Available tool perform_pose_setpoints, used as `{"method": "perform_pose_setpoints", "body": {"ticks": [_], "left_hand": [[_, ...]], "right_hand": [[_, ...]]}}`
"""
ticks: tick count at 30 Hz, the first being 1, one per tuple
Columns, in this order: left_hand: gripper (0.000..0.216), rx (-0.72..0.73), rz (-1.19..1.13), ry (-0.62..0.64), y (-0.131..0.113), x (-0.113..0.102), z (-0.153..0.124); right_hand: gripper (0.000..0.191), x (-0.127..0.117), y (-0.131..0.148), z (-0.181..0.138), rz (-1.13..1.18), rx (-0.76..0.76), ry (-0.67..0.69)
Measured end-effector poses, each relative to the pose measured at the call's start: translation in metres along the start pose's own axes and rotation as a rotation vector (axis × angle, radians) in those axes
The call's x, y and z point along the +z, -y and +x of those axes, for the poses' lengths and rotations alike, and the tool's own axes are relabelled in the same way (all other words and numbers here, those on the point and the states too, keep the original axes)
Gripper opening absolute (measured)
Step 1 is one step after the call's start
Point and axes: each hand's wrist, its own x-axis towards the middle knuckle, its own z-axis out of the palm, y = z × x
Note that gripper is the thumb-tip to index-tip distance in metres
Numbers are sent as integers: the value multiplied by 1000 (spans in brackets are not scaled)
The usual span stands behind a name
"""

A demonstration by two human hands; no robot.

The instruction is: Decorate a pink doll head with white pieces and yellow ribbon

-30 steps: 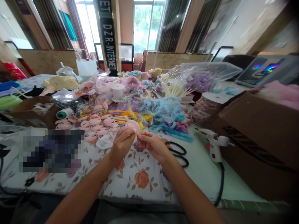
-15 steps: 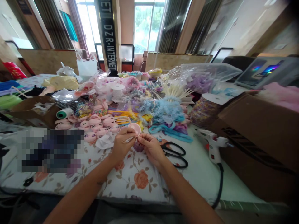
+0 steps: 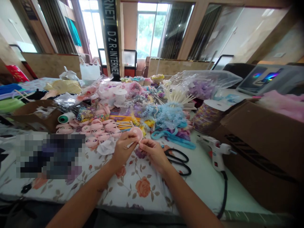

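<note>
The left hand holds a pink round piece, thumb and fingers clamped on its side, above the middle of the table and well back from the near edge. The right hand meets it at the lower rim, its thumb and forefinger together — whether they pinch the piece itself or something small beside it, I cannot tell.

Under both hands a flowered cloth covers much of the surface as far as the near edge. Black-handled scissors lie just beside the right hand, towards the right edge, their blades hidden. A glue gun rests farther that way, near a cardboard box standing at the right edge of the table.

Left of the hands lie crumpled white paper and a cluster of pink pieces with eyes; behind these is a spool. Towards the far edge sit yellow strips and a blue frilly heap — with a large wound reel to its right.
</note>
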Motion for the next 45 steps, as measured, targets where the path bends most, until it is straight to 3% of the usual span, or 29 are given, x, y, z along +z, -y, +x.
{"method": "perform_pose_setpoints", "body": {"ticks": [3,7,19,21,24,26,29,33,38,41,45], "left_hand": [[10,38,101,-13,0,-5,5],[11,158,186,51,1,-7,6],[30,269,44,335,0,-3,1],[31,201,5,284,0,-3,1],[31,-43,-94,111,3,-1,0],[34,-231,-224,73,4,2,-1],[36,-406,-358,149,6,6,-4],[19,-419,-219,236,7,4,-3],[21,-382,-53,339,4,-2,0],[20,-416,-47,292,2,0,0],[29,-538,-176,229,2,1,2]], "right_hand": [[26,-6,6,4,-188,-74,-57],[30,-17,15,14,-264,-207,-181],[23,-22,18,17,-607,-432,-185],[23,-25,20,16,-659,-491,-268],[24,-27,22,15,-608,-499,-397],[25,-23,18,13,-553,-461,-377],[23,-11,8,8,-523,-408,-260],[20,-1,0,3,-553,-398,-150],[15,-7,3,1,-702,-422,-143],[10,-8,2,1,-814,-489,-175],[12,-4,-4,1,-726,-508,-267]]}}
